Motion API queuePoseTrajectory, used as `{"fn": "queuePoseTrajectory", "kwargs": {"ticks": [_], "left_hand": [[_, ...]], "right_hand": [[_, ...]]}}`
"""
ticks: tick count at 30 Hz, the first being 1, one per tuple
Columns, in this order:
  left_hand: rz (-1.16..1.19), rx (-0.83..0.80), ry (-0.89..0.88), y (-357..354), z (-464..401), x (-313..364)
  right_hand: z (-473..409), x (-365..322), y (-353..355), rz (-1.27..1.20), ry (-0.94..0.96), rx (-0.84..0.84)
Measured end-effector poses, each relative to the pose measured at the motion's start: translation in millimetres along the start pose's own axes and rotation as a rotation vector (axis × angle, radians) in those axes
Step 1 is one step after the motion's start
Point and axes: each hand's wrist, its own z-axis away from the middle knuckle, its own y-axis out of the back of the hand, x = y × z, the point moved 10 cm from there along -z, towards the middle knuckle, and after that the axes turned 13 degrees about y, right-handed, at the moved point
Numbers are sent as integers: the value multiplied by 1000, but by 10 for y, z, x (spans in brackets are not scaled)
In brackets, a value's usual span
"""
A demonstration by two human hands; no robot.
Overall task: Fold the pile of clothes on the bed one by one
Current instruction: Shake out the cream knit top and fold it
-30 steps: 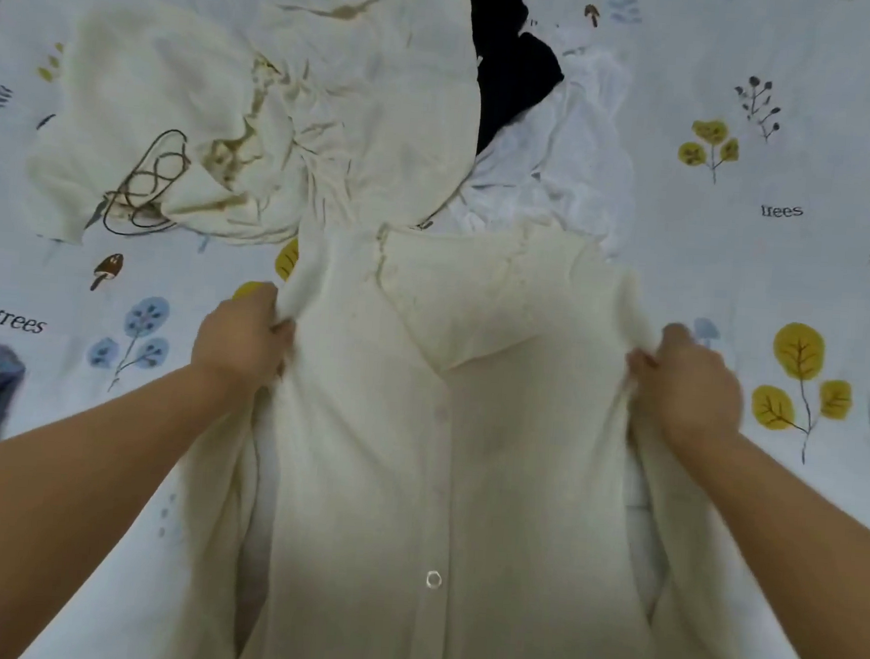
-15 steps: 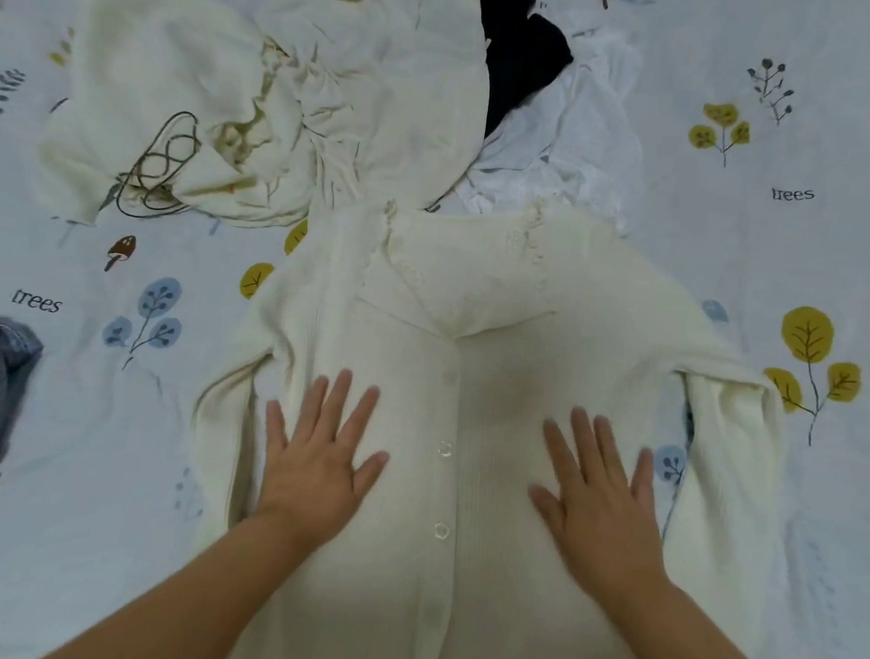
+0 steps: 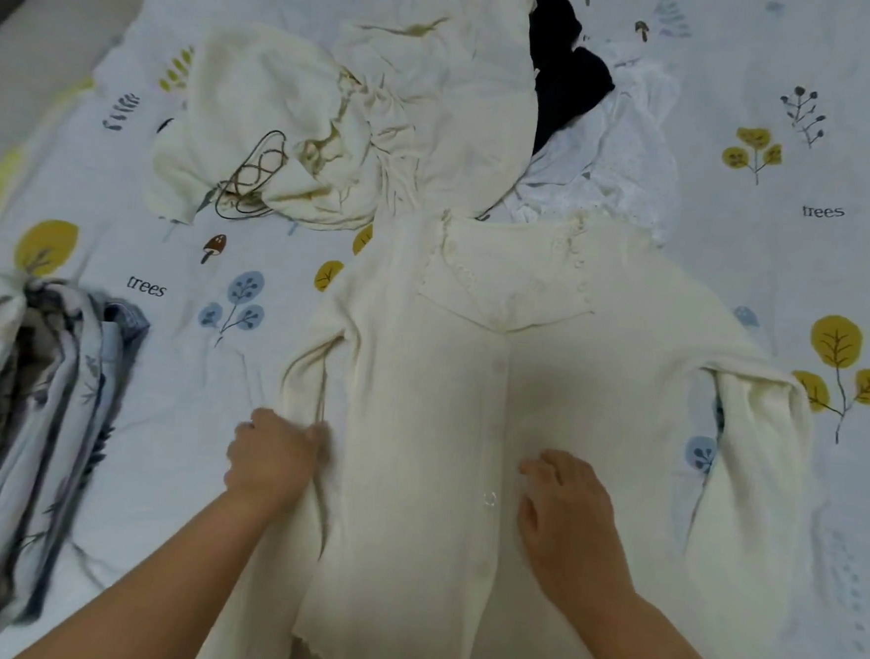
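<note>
Fingers (image 3: pixel 307 436) of left hand (image 3: pixel 269 459) curl round the left sleeve edge of the cream cardigan (image 3: pixel 496 385). Right hand (image 3: pixel 564 513) lies flat on its front, fingers relaxed, beside the button line. Cardigan spread face-up, buttoned, mid-bed on the printed sheet (image 3: pixel 790 225). Behind it: unfolded pile (image 3: pixel 365 118) w/ cream, white & black garment (image 3: pixel 564 76). Far left: folded blue-grey clothes (image 3: pixel 40 430).

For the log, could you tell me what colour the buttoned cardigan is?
Cream, a plain ribbed knit cardigan, best seen in the head view.
</note>
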Motion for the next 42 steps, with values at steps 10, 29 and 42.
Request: {"fn": "queuePoseTrajectory", "kwargs": {"ticks": [10,29,42], "left_hand": [[242,-119,-518,359,889,754],[-79,159,-975,192,702,1905],[-780,182,-1085,114,568,2904]], "right_hand": [[36,-1062,-521,-1038,-173,-183],[276,514,-37,-77,-714,-138],[254,1033,211,-406,-620,-60]]}}
